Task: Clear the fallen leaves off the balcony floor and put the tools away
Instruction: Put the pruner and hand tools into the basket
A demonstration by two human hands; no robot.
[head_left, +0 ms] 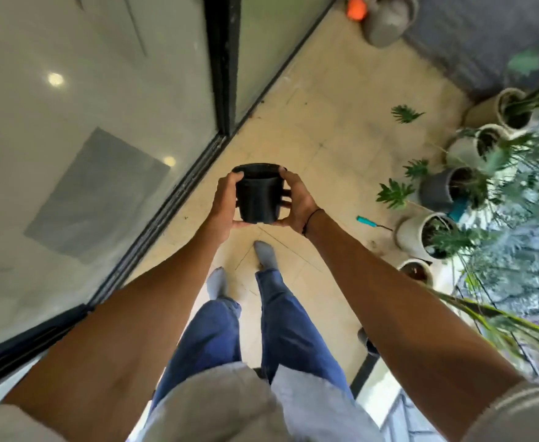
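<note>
Both bare forearms reach out over blue trousers, the left hand [226,199] and right hand [297,199] each with its grip curled round a black plastic pot [258,196], held up above the tiled balcony floor [319,129]. Potted plants [453,189] line the right edge, and a teal-handled tool [368,221] lies on the floor beside them.

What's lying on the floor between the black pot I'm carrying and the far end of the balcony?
Nothing visible blocks the middle. Both hands, left and right, hold the black pot. The tiled floor ahead looks open; the teal-handled tool and the planters sit along the right edge.
</note>
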